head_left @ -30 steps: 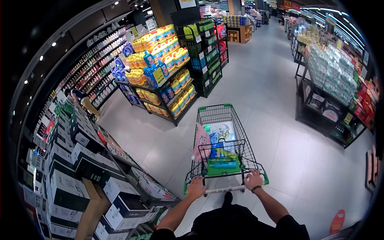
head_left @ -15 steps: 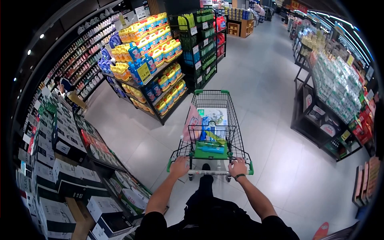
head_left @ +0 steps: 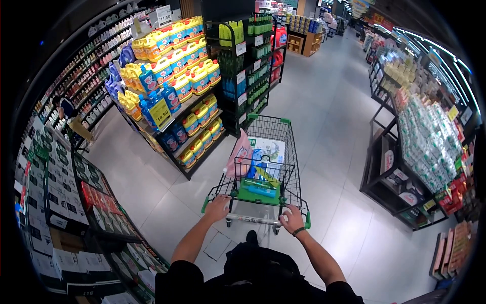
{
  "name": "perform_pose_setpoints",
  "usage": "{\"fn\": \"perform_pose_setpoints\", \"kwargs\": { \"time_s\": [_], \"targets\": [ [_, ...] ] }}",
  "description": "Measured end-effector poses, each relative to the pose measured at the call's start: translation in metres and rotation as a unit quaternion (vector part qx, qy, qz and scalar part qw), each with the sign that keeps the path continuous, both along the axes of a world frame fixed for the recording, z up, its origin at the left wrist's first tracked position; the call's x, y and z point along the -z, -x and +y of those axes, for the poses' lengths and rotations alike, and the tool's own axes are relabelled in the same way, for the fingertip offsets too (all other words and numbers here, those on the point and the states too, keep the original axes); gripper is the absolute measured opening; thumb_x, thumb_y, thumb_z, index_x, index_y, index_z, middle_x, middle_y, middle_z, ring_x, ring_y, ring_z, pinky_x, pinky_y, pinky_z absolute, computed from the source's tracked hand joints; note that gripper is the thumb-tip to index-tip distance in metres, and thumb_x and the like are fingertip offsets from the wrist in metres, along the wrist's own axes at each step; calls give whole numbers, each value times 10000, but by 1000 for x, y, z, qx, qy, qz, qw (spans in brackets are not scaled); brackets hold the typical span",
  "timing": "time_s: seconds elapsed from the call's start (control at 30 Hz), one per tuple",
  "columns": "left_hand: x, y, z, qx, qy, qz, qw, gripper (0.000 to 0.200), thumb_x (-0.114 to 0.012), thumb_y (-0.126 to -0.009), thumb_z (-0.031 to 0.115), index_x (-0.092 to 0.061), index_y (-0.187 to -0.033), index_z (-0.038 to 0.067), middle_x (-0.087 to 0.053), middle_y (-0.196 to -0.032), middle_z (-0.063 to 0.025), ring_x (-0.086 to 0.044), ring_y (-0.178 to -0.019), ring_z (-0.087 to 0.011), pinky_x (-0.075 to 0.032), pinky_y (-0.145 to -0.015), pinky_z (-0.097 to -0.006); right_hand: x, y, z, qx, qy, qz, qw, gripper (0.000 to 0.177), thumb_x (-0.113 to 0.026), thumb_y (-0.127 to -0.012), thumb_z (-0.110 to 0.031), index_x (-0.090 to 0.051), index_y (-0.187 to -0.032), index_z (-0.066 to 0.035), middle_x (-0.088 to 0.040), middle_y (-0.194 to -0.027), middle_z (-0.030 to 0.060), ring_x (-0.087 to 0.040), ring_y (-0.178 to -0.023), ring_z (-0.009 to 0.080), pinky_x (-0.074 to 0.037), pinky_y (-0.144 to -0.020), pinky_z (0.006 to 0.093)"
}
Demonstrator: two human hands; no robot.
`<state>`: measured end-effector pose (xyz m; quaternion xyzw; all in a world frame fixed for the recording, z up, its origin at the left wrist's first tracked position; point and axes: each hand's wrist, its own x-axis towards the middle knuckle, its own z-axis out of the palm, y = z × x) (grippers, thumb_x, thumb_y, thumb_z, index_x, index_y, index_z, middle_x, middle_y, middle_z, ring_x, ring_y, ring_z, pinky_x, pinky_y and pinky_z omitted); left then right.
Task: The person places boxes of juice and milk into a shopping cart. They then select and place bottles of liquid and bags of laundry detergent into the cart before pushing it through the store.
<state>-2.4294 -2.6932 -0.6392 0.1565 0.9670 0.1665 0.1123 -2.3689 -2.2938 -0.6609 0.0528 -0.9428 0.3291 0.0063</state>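
My left hand is closed around the left end of a shopping cart's handle bar. Near the bar's right end, my right hand grips it too, a dark band on the wrist. The wire shopping cart stands in front of me with green corners and a green seat flap. On that flap lies a light-blue item. Deeper in the basket are a pink plastic bag, a blue package and a white printed box.
Left of the cart stands a shelf of yellow jugs, then a black rack of green bottles. Stacked boxes line my near left. Packaged goods fill a stand at right. A person is far left. Tiled aisle floor runs ahead.
The cart and I have moved forward, and the cart now angles slightly rightward. The jug shelf and the right-hand stand appear nearer. Both hands keep their hold on the handle bar.
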Motion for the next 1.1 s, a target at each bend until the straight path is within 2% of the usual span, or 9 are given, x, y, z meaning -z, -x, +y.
{"fn": "perform_pose_setpoints", "kwargs": {
  "time_s": [0.07, 0.1, 0.4, 0.5, 0.6, 0.8, 0.97, 1.03, 1.1],
  "targets": [
    [0, 42, 1, 5, 5, 8, 1000, 511, -570, -899, 267, -545, -1402, 180, -492, -1501, -47, -386, -1441, -260, -499, -1040, -438, -19, 20, 9, -70, -117, 155, 978, 225, -714, -834, -314, -701, -854, -90, -586, -1320, 139, -427, -1361, 380, -293, -1127, 614],
    [-3, 62, 4, 7, 6, 13, 1000, 498, -564, -897, 254, -558, -1389, 175, -507, -1488, -51, -413, -1422, -276, -508, -1027, -449, -26, 28, 18, -88, -133, 108, 981, 261, -728, -829, -322, -713, -998, -124, -530, -1385, 138, -346, -1434, 385, -214, -1131, 687],
    [34, 223, 34, -39, -1, 75, 996, 485, -640, -821, 273, -646, -1292, 158, -516, -1488, -143, -507, -1339, -344, -501, -976, -517, 2, 145, 47, -58, -158, 44, 985, 578, -702, -844, -252, -538, -1398, -268, -439, -1487, 89, -243, -1481, 400, -235, -1089, 737],
    [17, 261, 109, -142, 51, -63, 986, 505, -652, -816, 301, -649, -1306, 179, -470, -1513, -211, -495, -1342, -362, -465, -1013, -533, 7, 198, 59, -118, -144, 80, 979, 689, -705, -804, -263, -470, -1447, -191, -448, -1472, 89, -260, -1469, 398, -265, -1056, 722],
    [26, 295, 165, -147, 94, -37, 984, 512, -649, -822, 345, -652, -1316, 208, -428, -1525, -267, -472, -1358, -364, -376, -1090, -563, 10, 248, 64, -139, -101, 55, 984, 718, -711, -792, -310, -459, -1451, -174, -451, -1467, 93, -257, -1471, 396, -256, -1059, 726],
    [36, 376, 190, -228, 146, 29, 962, 409, -595, -873, 349, -707, -1225, 175, -556, -1423, -172, -459, -1357, -344, -196, -1184, -567, 5, 343, 75, -200, -51, -17, 978, 833, -743, -782, -409, -409, -1508, -175, -401, -1510, 117, -236, -1485, 400, -181, -1110, 732],
    [46, 450, 187, -268, 140, 24, 953, 240, -582, -903, 263, -768, -967, 126, -692, -1183, -125, -437, -1367, -363, -188, -1178, -595, 20, 424, 84, -310, 20, -37, 950, 543, -747, -794, -429, -662, -1286, -215, -292, -1603, 176, -130, -1536, 393, -119, -1101, 786],
    [60, 471, 179, -270, 148, 55, 950, 231, -582, -906, 252, -770, -956, 127, -694, -1180, -121, -439, -1364, -366, -190, -1176, -599, 20, 451, 82, -341, 88, -58, 934, 458, -744, -811, -427, -715, -1196, -181, -241, -1629, 226, -128, -1534, 427, -133, -1161, 703],
    [73, 502, 172, -283, 153, 77, 944, 252, -615, -884, 295, -777, -990, 134, -653, -1262, -136, -367, -1423, -368, -156, -1191, -597, 23, 480, 81, -360, 91, -70, 926, 455, -736, -827, -429, -702, -1212, -189, -248, -1627, 227, -136, -1532, 429, -121, -1136, 735]
  ]
}}
